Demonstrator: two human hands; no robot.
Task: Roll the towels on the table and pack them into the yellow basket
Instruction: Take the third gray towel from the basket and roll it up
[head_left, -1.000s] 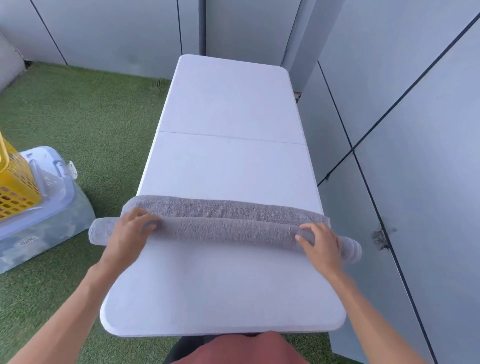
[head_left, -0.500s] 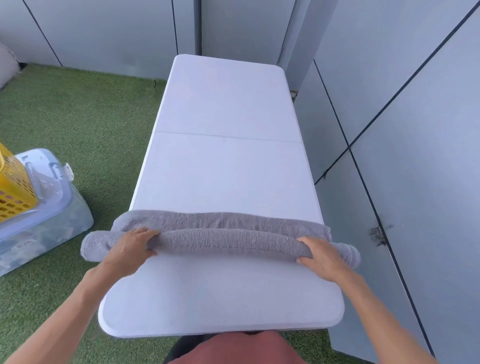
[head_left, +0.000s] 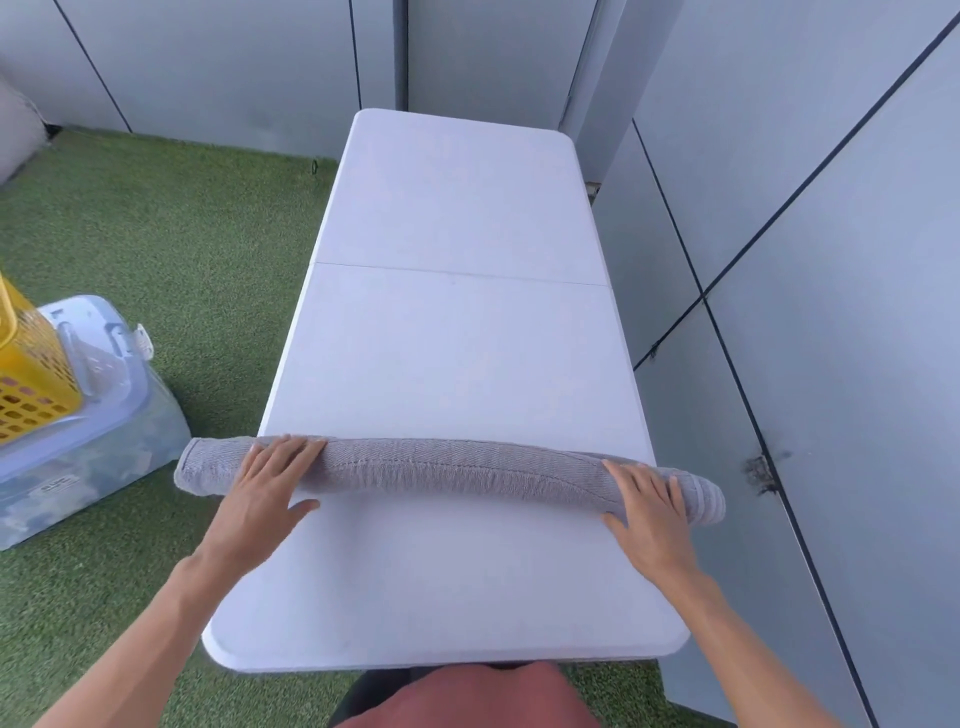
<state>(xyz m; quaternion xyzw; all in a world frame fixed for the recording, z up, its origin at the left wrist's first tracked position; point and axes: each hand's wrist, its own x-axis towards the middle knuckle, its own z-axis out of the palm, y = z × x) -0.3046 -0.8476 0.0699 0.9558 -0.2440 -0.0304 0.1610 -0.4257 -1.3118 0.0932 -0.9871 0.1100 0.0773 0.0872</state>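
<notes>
- Grey towel (head_left: 452, 467) rolled into one long tube, lying crosswise on the near half of the white table (head_left: 457, 343), both ends overhanging the table's side edges.
- No flat flap visible beyond the roll; stitched hem running along the top, so rolling judged all but finished.
- Left hand (head_left: 270, 483) laid flat on the roll near its left end, fingers straight and together over the top, thumb spread toward the table, palm pressing rather than gripping.
- Right hand (head_left: 649, 499) likewise spread flat near the right end, fingers extended across the roll, nothing curled round it.
- Both forearms reaching in from the near edge, wrists low, elbows out of view.
- Yellow basket (head_left: 31, 374) well apart, off the table on the left, perched on a clear lidded storage box (head_left: 93, 415) standing on green artificial turf (head_left: 156, 234); only part of the basket in view.
- Risk: with only flat palms on it, likely to unroll the instant pressure lifts, the loose hem springing open.
- Risk: so long a tube, lifted by the ends alone, apt to sag in the middle and slacken.
- Risk: overhanging ends prone to drooping or telescoping out, making an uneven roll.
- Risk: roll looks longer than the basket is wide; probably needs folding or standing on end to fit, another chance to come loose.
</notes>
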